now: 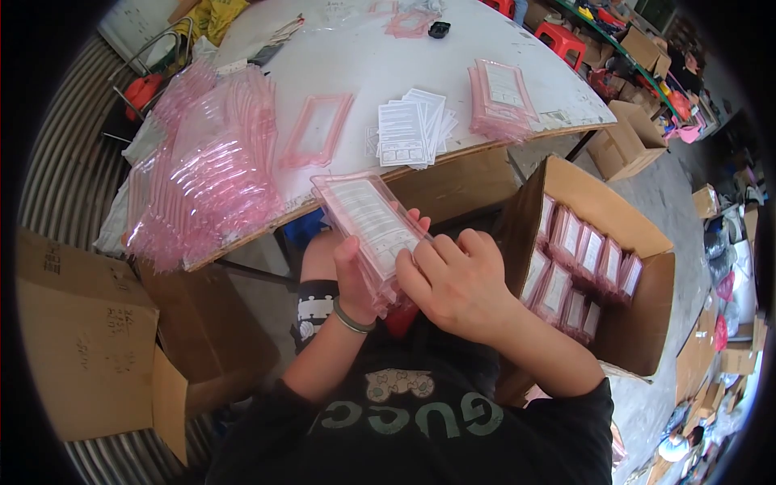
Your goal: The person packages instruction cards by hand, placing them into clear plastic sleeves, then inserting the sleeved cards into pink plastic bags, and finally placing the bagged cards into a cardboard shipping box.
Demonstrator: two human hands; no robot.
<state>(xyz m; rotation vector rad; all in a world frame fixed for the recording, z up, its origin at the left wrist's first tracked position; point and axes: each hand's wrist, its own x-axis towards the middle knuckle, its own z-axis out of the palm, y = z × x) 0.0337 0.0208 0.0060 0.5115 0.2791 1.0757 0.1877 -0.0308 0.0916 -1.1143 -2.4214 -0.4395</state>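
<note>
My left hand (361,279) is wrapped round a stack of clear pink plastic packs (368,218) with printed white cards inside, held above my lap. My right hand (457,283) has its fingers bent against the lower right edge of this stack; what its fingertips grip, if anything, is hidden. Beyond the stack, loose printed cards (402,133) lie fanned near the table's edge. A single pink plastic tray (318,131) lies left of the cards, and a pile of packs with cards (499,93) stands to their right.
Large heaps of pink plastic trays (218,162) cover the left end of the white table (364,56). On my right, an open cardboard box (647,323) holds rows of packs. Another cardboard box (89,339) stands at the left. Red stools (560,42) are behind the table.
</note>
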